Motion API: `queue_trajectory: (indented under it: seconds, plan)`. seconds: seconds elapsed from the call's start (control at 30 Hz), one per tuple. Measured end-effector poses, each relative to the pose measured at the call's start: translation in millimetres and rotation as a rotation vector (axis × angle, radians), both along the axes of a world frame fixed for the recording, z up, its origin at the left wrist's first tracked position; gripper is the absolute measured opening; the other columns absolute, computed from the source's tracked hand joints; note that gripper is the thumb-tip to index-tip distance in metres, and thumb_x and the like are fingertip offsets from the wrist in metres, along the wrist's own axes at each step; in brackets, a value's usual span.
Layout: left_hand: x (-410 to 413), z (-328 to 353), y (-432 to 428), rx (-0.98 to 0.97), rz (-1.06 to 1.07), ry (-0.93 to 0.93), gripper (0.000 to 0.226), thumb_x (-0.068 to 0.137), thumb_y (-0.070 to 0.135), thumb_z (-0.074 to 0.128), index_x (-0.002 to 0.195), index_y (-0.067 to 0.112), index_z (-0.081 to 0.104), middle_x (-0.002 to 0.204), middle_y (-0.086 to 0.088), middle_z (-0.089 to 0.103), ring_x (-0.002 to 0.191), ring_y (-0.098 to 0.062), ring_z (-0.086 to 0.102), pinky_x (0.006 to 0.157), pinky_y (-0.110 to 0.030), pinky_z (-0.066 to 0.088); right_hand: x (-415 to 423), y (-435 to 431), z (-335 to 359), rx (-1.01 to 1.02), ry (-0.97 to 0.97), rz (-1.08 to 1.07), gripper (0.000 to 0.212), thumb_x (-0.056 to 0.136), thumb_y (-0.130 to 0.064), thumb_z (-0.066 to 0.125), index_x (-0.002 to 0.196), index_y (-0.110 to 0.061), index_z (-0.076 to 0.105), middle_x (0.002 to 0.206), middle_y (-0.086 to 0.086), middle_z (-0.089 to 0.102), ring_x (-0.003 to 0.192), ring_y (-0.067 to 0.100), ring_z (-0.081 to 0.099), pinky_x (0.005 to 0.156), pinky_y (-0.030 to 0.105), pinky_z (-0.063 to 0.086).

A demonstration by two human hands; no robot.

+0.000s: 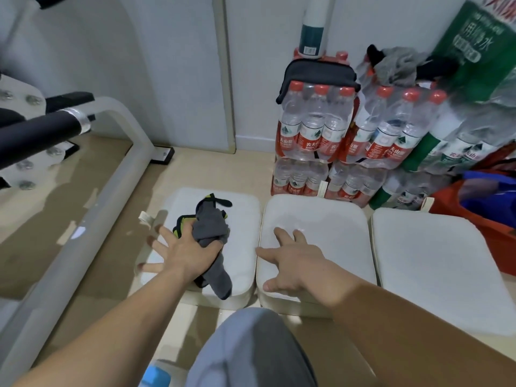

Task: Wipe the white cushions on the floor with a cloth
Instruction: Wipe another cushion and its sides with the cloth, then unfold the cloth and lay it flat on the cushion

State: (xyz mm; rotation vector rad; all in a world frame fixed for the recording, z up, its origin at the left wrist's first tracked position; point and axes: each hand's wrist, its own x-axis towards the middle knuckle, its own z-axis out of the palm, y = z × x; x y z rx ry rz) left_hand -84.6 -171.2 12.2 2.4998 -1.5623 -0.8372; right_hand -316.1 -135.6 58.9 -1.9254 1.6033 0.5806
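Observation:
Three white cushions lie side by side on the floor: a left cushion (pixel 243 219), a middle cushion (pixel 324 216) and a right cushion (pixel 435 261). A bunched grey cloth (pixel 209 223) with green and black trim lies on the left cushion. My left hand (pixel 187 252) holds it between thumb and forefinger, with the other fingers spread flat toward the cushion's left edge. My right hand (pixel 296 261) rests on the near left part of the middle cushion with fingers spread and holds nothing.
Stacked packs of water bottles (pixel 307 135) stand right behind the cushions against the wall. A red bag (pixel 480 210) sits behind the right cushion. A grey exercise-machine frame (pixel 83 196) runs along the floor on the left. My knee (pixel 251 344) is just in front of the cushions.

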Motion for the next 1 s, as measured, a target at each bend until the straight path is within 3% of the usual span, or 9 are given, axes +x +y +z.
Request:
queue_trajectory:
  seconds: [0.2,0.3,0.37,0.5,0.63,0.7,0.77,0.83,1.0]
  plan:
    - [4,10,-4,0.103,-0.063,-0.006,0.081,0.064,0.083,0.052,0.134,0.055,0.024,0.16,-0.007,-0.001,0.149,-0.043,-0.004,0.112,-0.074,0.012,-16,11,13,0.076,-0.09,-0.017,0.082,0.095,-0.056,0.065,0.162,-0.052,0.019,0.176,-0.006,-0.015,0.161,0.031,-0.018,0.124,0.059,0.026]
    - [-7,24,-12,0.08,-0.116,-0.068,0.081,0.069,0.077,0.054,0.139,0.039,0.038,0.163,-0.011,0.002,0.149,-0.041,0.006,0.115,-0.065,0.023,-31,11,46,0.046,-0.147,-0.087,0.066,0.097,-0.055,0.065,0.157,-0.036,0.043,0.17,0.002,0.026,0.158,0.029,0.022,0.121,0.049,0.035]
    - [-29,46,-14,-0.071,-0.163,-0.067,0.066,0.08,0.068,0.058,0.132,0.027,0.05,0.155,-0.011,0.027,0.141,-0.038,0.03,0.112,-0.056,0.034,-43,8,76,0.014,-0.227,-0.173,0.065,0.099,-0.054,0.064,0.156,-0.026,0.049,0.161,0.001,0.046,0.147,0.024,0.045,0.119,0.038,0.038]
    - [-88,104,0,-0.228,-0.204,0.497,0.043,0.076,0.057,0.075,0.105,0.027,0.065,0.103,0.0,0.07,0.098,-0.021,0.067,0.087,-0.04,0.057,-65,15,125,-0.039,-0.435,-0.353,0.059,0.099,-0.054,0.065,0.149,-0.024,0.055,0.145,0.0,0.06,0.129,0.02,0.059,0.102,0.028,0.047]
    - [-140,140,20,-0.048,-0.27,0.908,0.039,0.074,0.033,0.091,0.106,0.021,0.07,0.094,0.004,0.078,0.087,-0.011,0.075,0.071,-0.028,0.06,-87,34,129,0.014,-0.77,-0.683,0.032,0.097,-0.038,0.075,0.123,-0.025,0.064,0.099,-0.011,0.07,0.088,0.004,0.068,0.063,0.013,0.05]
    - [-153,147,21,0.066,-0.268,1.044,0.048,0.077,0.03,0.09,0.115,0.013,0.068,0.098,-0.001,0.077,0.086,-0.015,0.075,0.08,-0.034,0.062,-98,38,130,0.086,-0.856,-0.793,0.044,0.089,-0.042,0.082,0.127,-0.025,0.066,0.107,-0.008,0.078,0.098,0.007,0.074,0.074,0.024,0.059]
    - [-158,153,20,0.162,-0.272,1.127,0.04,0.091,0.031,0.077,0.122,0.009,0.067,0.097,-0.004,0.074,0.084,-0.018,0.069,0.083,-0.038,0.057,-114,36,128,0.108,-0.921,-0.872,0.056,0.081,-0.052,0.083,0.124,-0.019,0.07,0.113,-0.002,0.081,0.109,0.018,0.075,0.089,0.04,0.062]
    - [-157,158,20,0.206,-0.302,1.176,0.032,0.1,0.031,0.065,0.126,0.014,0.068,0.102,-0.006,0.075,0.089,-0.018,0.068,0.081,-0.036,0.057,-125,32,127,0.064,-0.989,-0.98,0.055,0.079,-0.055,0.08,0.118,-0.017,0.073,0.111,0.0,0.081,0.11,0.023,0.075,0.095,0.044,0.059]
    - [-165,175,15,0.037,-0.492,1.017,0.024,0.093,0.033,0.074,0.114,0.02,0.075,0.097,-0.008,0.079,0.076,-0.021,0.072,0.06,-0.033,0.055,-145,34,122,-0.094,-0.946,-0.992,0.024,0.097,-0.037,0.075,0.116,-0.022,0.07,0.106,-0.004,0.081,0.1,0.015,0.076,0.083,0.034,0.055]
